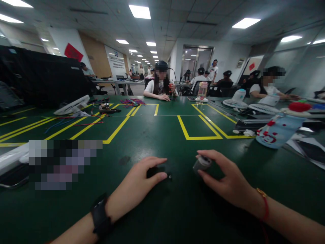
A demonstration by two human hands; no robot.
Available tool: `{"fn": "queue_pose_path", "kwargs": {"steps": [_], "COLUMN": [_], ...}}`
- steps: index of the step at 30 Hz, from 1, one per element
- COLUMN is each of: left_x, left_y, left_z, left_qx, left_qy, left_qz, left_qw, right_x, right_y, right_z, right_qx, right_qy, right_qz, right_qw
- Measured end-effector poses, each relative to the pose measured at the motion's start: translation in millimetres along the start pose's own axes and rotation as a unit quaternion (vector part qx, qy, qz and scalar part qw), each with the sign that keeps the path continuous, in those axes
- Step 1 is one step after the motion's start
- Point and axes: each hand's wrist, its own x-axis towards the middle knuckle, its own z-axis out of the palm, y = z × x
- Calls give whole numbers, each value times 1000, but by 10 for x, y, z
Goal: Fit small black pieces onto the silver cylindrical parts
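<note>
- The left hand (142,178) lies flat on the green table (162,210), fingers together and curled down over a small black part (156,172), pinning it to the surface; a black watch sits on that wrist.
- Just right of the black part, the right hand (225,179) has thumb and fingers closed round a small grey cylinder (201,163), lifted a little off the table; a red cord rings that wrist.
- As a judgement: the two pieces are held apart and not yet brought together, so the work looks to be at an early stage, with joining or fitting still to do. How the parts mate is too small to tell.
- Left of the black part lies a blurred-out patch.
- Beyond the black part run yellow tape lines (200,137); far right of them lies a light-blue bottle (275,134) on its side.
- Further off, left of the lines, a white fan (72,105) and coloured wires (132,101).
- Farthest, a seated person (160,89) across the table handles something small; others sit behind.
</note>
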Motion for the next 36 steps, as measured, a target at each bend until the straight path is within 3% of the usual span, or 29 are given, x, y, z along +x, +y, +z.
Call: {"fn": "queue_pose_path", "kwargs": {"steps": [3,7,10,14,17,19,20,23,26,29,32,36], "left_x": [-95,-200,-227,-215,-194,-181,-178,-184,-203,-215,-212,-184], "left_y": [-129,-407,-530,-495,-421,-395,-390,-404,-443,-479,-485,-458], "left_z": [-208,-406,-447,-418,-383,-363,-354,-336,-337,-351,-362,-361], "left_qx": [-11,-49,-82,-108,-108,-96,-88,-70,-60,-56,-58,-67], "left_qy": [18,30,43,51,52,55,56,52,43,36,32,22], "left_qz": [-52,-129,-151,-156,-156,-153,-152,-152,-150,-150,-152,-150], "left_qw": [998,990,984,980,980,982,983,984,986,986,986,986], "right_x": [-237,-585,-715,-693,-577,-454,-379,-113,155,321,318,84], "right_y": [378,817,973,999,866,661,521,25,-376,-511,-383,107], "right_z": [-332,-688,-788,-781,-726,-617,-527,-119,331,495,196,-611], "right_qx": [-106,-196,-202,-204,-284,-305,-288,-164,-60,-17,-32,-169], "right_qy": [58,87,55,22,78,115,104,-24,-121,-145,-101,0], "right_qz": [52,194,267,287,215,114,59,-44,-39,-28,-4,105], "right_qw": [991,957,941,936,931,939,950,985,990,989,994,980]}}
